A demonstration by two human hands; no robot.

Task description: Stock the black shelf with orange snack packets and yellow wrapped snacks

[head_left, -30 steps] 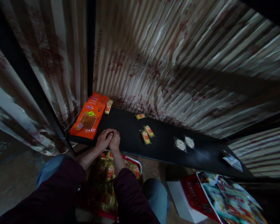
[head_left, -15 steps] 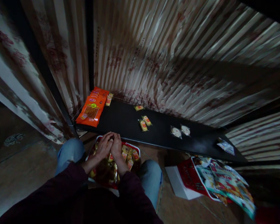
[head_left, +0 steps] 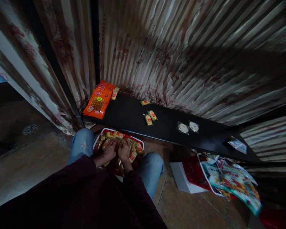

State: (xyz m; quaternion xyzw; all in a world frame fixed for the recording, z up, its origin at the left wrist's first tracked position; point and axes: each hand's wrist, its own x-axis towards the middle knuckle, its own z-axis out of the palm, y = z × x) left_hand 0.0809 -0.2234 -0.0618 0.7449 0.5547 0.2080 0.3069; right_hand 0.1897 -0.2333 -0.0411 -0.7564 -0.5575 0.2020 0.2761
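Observation:
Between my knees a red basket with a white rim holds several small yellow-wrapped snack packs. My left hand rests low over the packs on the left, its fingers stretched toward the basket's middle. Just beside it, my right hand reaches into the same pile with its fingers apart. A small gap separates the hands. No pack shows lifted in either hand, though the fingertips are partly lost in the dim pile. Along the basket's far side lie more wrapped packs.
A black shelf runs beyond the basket. On it lie an orange snack bag, yellow packs, round white wrapped pieces and a silvery packet. Another red basket with large snack bags stands right.
My hands were together above the basket's far edge; they have come apart and moved down and nearer onto the packs. The camera view has shifted slightly.

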